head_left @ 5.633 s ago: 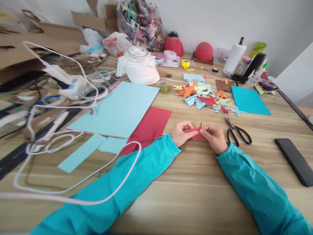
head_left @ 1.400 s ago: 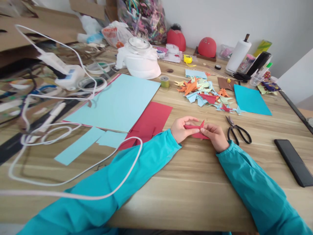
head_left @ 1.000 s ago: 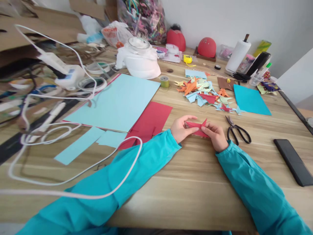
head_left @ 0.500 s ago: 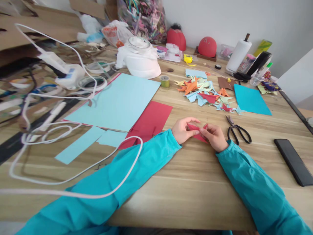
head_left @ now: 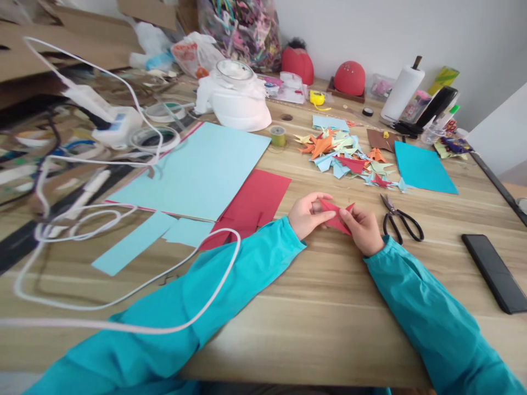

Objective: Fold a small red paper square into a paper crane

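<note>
Left hand (head_left: 305,216) and right hand (head_left: 365,229) face each other, both in a pinch grip.
Left forearm (head_left: 251,277), teal-sleeved, runs forward and inward; right forearm (head_left: 428,307), likewise sleeved, angles inward. Left thumb (head_left: 323,219) points right; right thumb (head_left: 348,220) points forward and left; thumb tips near each other.

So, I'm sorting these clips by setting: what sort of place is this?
Likely a craft workspace, perhaps at home: a pile of folded paper figures, scissors and a light-blue sheet lie on the wooden table.
</note>
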Action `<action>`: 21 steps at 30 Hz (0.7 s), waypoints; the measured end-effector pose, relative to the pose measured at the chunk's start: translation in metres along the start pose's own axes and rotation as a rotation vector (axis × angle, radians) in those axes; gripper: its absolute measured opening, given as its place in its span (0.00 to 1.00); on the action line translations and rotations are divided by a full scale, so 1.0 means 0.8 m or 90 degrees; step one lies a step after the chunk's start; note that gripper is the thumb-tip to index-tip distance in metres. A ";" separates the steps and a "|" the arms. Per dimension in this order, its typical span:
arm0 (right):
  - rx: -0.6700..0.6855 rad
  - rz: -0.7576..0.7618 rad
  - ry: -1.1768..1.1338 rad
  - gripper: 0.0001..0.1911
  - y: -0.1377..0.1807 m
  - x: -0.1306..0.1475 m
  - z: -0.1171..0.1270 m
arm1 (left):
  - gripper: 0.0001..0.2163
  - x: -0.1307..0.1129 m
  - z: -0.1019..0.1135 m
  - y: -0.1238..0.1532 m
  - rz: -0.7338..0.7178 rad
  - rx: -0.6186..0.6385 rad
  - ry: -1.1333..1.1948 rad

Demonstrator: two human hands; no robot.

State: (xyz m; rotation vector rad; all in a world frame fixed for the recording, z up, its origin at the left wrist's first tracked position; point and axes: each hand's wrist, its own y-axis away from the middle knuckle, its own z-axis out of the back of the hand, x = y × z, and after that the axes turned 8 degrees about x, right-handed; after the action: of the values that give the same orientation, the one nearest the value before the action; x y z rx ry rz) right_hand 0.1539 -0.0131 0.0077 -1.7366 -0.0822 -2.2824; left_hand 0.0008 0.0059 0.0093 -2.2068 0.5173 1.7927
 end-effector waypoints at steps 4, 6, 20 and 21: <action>-0.048 -0.030 -0.063 0.20 -0.001 -0.002 -0.001 | 0.26 0.004 -0.001 -0.002 -0.006 -0.016 0.069; -0.039 -0.056 -0.098 0.19 -0.001 -0.002 -0.001 | 0.27 0.007 0.000 -0.004 -0.009 -0.031 0.080; 0.028 -0.056 -0.117 0.17 -0.002 -0.001 0.000 | 0.12 0.006 -0.001 -0.002 -0.007 -0.025 -0.015; 0.010 -0.057 -0.120 0.16 -0.002 -0.002 0.000 | 0.12 0.007 -0.001 -0.002 -0.016 -0.023 -0.002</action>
State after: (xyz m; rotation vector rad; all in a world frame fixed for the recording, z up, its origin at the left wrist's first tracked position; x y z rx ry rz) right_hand 0.1541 -0.0113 0.0069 -1.9725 -0.2170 -2.1656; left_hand 0.0030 0.0064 0.0038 -2.2236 0.4580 1.8070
